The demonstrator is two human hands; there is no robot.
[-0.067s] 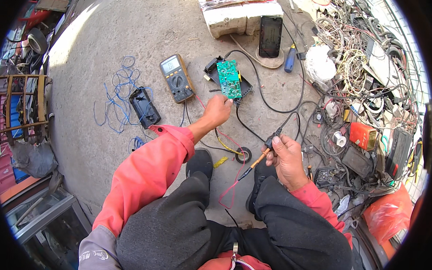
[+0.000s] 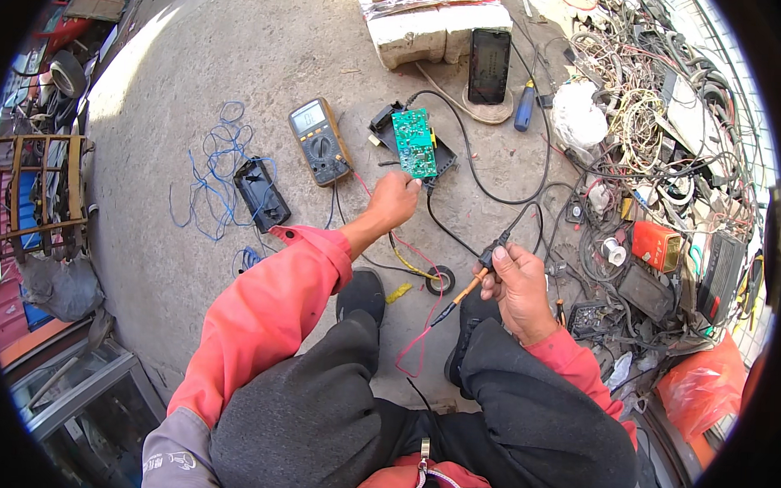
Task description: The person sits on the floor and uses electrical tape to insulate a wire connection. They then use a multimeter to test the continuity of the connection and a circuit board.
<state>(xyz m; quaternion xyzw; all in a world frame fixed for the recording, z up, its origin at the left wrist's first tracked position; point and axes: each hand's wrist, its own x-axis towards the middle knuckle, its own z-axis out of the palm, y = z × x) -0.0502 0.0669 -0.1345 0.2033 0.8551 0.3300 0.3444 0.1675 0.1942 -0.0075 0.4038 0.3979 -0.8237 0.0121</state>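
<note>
My left hand (image 2: 395, 199) is closed at the lower edge of a green circuit board (image 2: 414, 143), its fingertips partly hidden. The board rests in an open black plastic case half (image 2: 445, 156). My right hand (image 2: 520, 287) pinches an orange test probe (image 2: 467, 290) together with a black cable plug (image 2: 488, 252). From the probe's dark lower end a red lead (image 2: 415, 341) loops down and back up. Left of the board lies a multimeter (image 2: 320, 141) with its display lit. The other black case half (image 2: 262, 195) sits farther left, beside tangled blue wire (image 2: 217, 173).
A roll of black tape (image 2: 440, 281) lies between my shoes. Beyond the board are a phone (image 2: 489, 67), a blue-handled screwdriver (image 2: 524, 107) and a white block (image 2: 406, 38). Heaped wires and scrap parts (image 2: 644, 115) line the right, with a red box (image 2: 656, 246) among them.
</note>
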